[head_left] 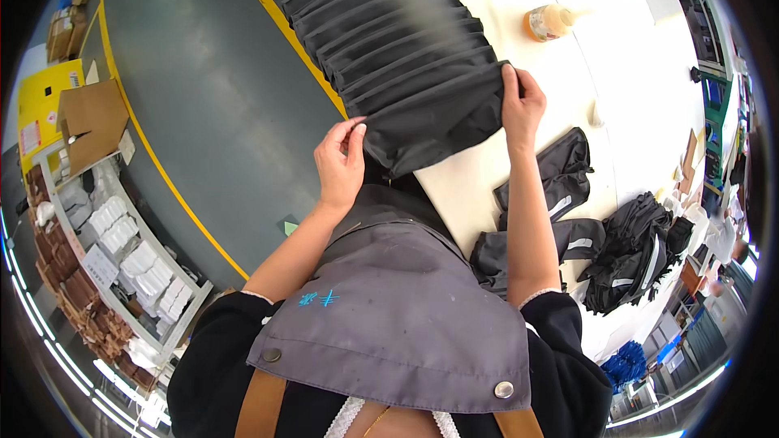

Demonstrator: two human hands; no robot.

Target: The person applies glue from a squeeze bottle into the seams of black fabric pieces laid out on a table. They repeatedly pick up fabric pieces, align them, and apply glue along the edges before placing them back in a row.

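Note:
A long row of black fabric pieces (365, 8) overlaps in close layers along the left edge of the white table. Across the near end lies one black fabric piece (438, 126), stretched between my hands. My left hand (341, 162) pinches its left corner between thumb and fingers. At the upper right corner, my right hand (523, 105) grips the cloth with the thumb on top. The lower edge sags in soft wrinkles above my grey apron (398, 300). What lies under this piece is hidden, and a pale blur crosses part of the row.
On the white table (617, 113) stand a jar with orange contents (548, 23) and, right of my forearm, a heap of black fabric pieces with pale strips (641, 251). A shelf of white and brown bundles (134, 243) and an open cardboard box (93, 122) are at left.

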